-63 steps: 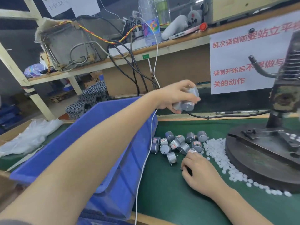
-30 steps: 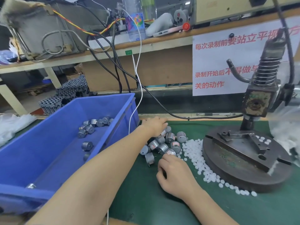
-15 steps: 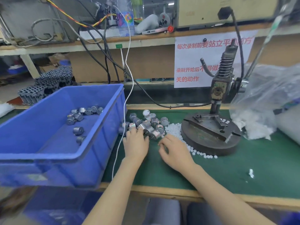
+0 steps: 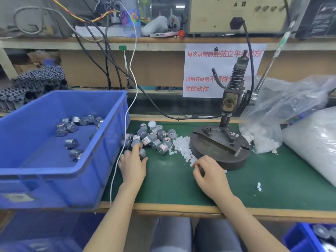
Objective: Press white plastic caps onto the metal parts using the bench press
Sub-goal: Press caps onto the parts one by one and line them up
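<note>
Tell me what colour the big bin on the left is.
The bin is blue, shown in the head view.

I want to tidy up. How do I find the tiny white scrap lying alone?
Find the dark round bench press base on the green mat. Look right of it, nearer the front edge. The crumpled white scrap lies alone, unlike the round white plastic caps heaped left of the base.
</note>
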